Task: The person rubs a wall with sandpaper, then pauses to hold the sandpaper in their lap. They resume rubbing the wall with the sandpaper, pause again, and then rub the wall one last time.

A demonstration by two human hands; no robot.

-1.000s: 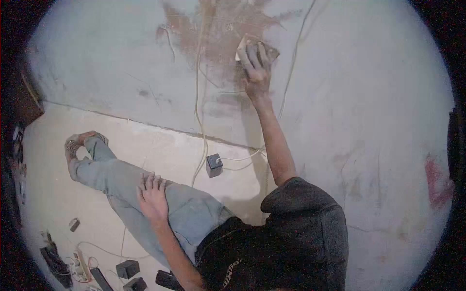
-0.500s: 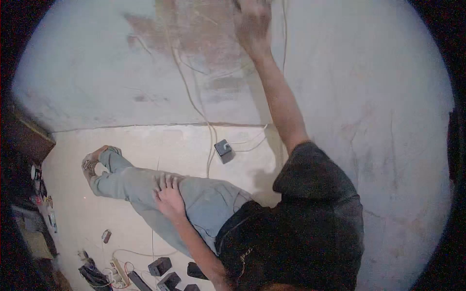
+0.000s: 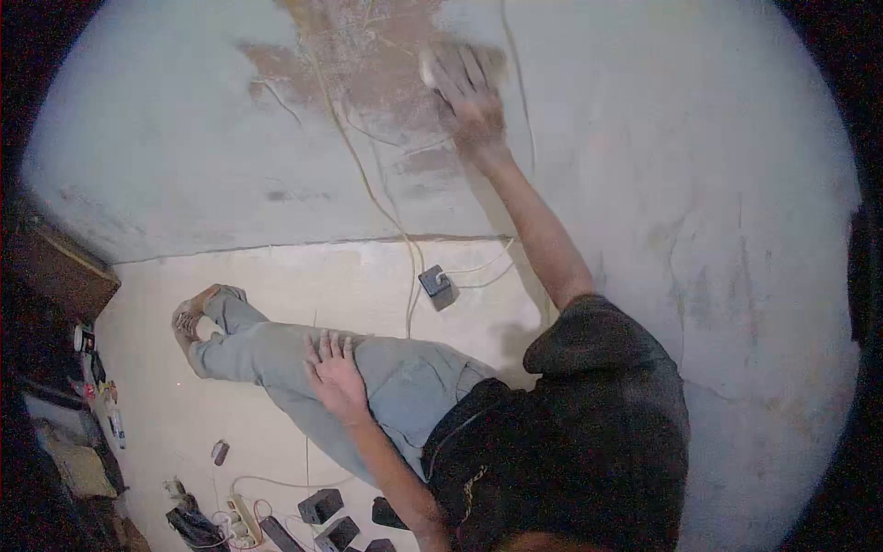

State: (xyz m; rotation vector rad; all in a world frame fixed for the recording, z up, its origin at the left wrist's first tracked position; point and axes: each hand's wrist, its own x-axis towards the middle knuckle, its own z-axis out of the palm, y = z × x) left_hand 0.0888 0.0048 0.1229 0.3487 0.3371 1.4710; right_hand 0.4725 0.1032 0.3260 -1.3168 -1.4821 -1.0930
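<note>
Against the wall (image 3: 625, 138), the right hand (image 3: 471, 103) grasps a pale, blurred pad (image 3: 428, 70) at the right edge of a brown patch (image 3: 382, 78); the left hand (image 3: 338, 381) lies released on the trousers (image 3: 409, 373).

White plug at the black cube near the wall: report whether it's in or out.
In, apparently: the white plug meets the black cube with no visible gap.

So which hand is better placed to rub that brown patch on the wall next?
Probably the right hand: it is up at the wall, by the brown patch, with a pale pad under its fingers. The left hand rests on the trouser leg, away from the wall.
</note>
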